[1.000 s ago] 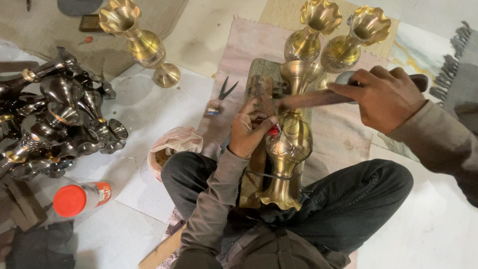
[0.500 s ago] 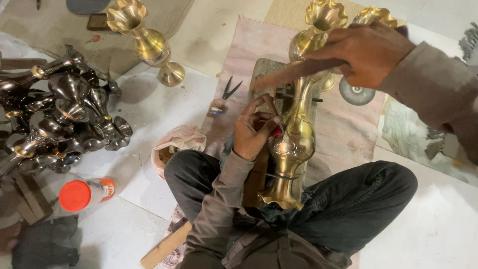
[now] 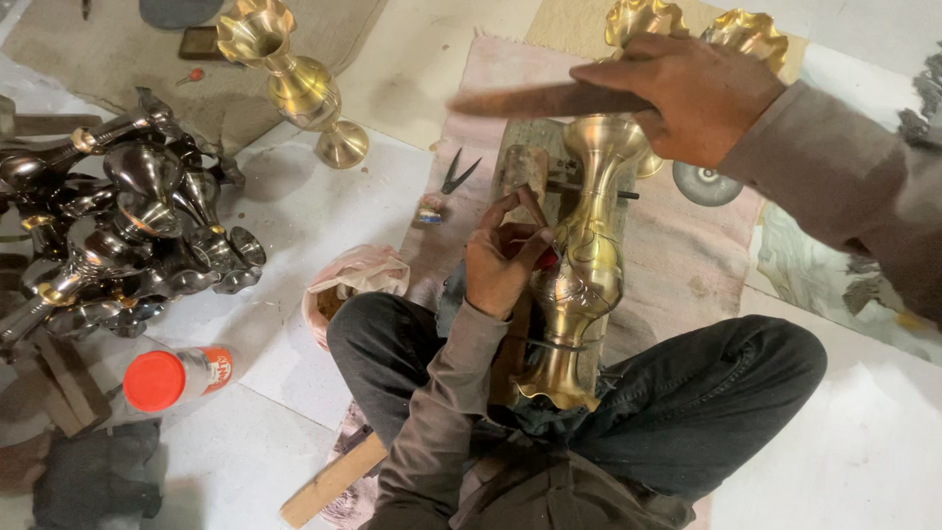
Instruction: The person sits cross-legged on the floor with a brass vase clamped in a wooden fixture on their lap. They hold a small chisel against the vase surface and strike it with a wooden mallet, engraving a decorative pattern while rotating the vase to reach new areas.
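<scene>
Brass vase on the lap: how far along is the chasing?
Done: curved lines already cut on the shiny brass vase belly. In hand: left hand sets a thin chisel against it, right hand holds a dark wooden striker raised. Left: the neck looks plain.

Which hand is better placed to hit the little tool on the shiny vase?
The right hand, probably. It holds the long wooden stick raised above the brass vase. The left hand is busy pinching the thin chisel against the vase's side.
</scene>
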Available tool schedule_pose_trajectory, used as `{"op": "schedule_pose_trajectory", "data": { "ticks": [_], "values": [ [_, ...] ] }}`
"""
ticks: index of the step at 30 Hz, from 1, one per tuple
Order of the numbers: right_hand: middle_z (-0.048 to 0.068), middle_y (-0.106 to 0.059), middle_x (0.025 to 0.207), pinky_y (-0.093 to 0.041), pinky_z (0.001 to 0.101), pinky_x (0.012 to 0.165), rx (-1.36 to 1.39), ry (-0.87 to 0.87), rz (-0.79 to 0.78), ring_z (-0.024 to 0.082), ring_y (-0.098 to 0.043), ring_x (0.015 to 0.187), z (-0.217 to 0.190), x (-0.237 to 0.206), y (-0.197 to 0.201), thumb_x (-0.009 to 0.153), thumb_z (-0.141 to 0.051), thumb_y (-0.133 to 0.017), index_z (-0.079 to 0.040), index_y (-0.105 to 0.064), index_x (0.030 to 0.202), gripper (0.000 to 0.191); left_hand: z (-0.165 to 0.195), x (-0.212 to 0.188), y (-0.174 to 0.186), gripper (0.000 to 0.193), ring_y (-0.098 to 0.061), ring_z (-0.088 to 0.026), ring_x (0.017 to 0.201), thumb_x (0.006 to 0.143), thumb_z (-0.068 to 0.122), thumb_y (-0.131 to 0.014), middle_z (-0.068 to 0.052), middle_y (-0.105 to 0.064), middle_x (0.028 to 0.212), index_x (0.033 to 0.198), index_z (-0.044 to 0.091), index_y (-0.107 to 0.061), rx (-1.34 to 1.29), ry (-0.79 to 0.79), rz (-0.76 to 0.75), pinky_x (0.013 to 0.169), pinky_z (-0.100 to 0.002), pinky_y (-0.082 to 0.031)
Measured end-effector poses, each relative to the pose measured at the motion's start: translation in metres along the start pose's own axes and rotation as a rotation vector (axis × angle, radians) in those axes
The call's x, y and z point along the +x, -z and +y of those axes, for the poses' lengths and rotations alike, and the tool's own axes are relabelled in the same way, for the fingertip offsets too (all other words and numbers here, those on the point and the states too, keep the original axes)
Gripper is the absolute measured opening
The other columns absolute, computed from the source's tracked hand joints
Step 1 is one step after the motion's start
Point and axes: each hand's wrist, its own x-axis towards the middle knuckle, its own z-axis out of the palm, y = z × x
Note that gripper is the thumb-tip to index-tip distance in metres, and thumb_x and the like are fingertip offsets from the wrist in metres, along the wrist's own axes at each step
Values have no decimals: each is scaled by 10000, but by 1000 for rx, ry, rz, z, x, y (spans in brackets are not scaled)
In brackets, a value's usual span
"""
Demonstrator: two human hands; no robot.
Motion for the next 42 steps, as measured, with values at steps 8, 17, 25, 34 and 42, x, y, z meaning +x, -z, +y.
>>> {"op": "schedule_pose_trajectory", "data": {
  "ticks": [8, 17, 25, 34, 42],
  "values": [
    [20, -589, 1437, -561, 484, 981, -465, 120, 101, 310, -647, 1212, 1, -15, -4, 714, -132, -733, -414, -547, 1482, 839, 4, -7, -3, 565, -762, -192, 798, 886, 17, -760, -188, -787, 936, 1404, -58, -548, 134, -77, 45, 684, -283, -617],
    [182, -649, 1107, -605, 392, 677, 93, -77, 244, 276, -651, 829, 15, -99, -86, 891, -54, -670, -45, -608, 1434, 546, -20, -25, 8, 516, -670, -116, 904, 956, 8, -735, -107, -720, 1029, 1406, -63, -492, -81, -294, 300, 789, -232, -560],
    [135, -677, 735, -452, 359, 579, 1174, -577, 93, 178, -563, 638, -89, -181, -204, 659, -188, -964, 61, -747, 913, 416, -34, -85, 14, 380, -660, -136, 934, 984, -4, -707, -91, -679, 1034, 1319, -26, -528, -162, -224, 180, 839, -264, -558],
    [147, -815, 796, -606, 343, 618, 1053, -553, 95, 161, -779, 705, -138, -190, -185, 571, -298, -992, 63, -743, 988, 606, -50, -106, 17, 424, -674, -151, 939, 999, -23, -666, -114, -699, 1027, 1383, -45, -487, -204, -255, 71, 837, -288, -573],
    [143, -799, 788, -594, 338, 644, 1141, -514, 72, 125, -737, 709, -136, -188, -207, 625, -239, -953, 74, -725, 1023, 555, -58, -111, 13, 426, -665, -151, 920, 967, -14, -679, -122, -696, 1027, 1340, -38, -476, -300, -179, 88, 842, -284, -564]
  ]
}}
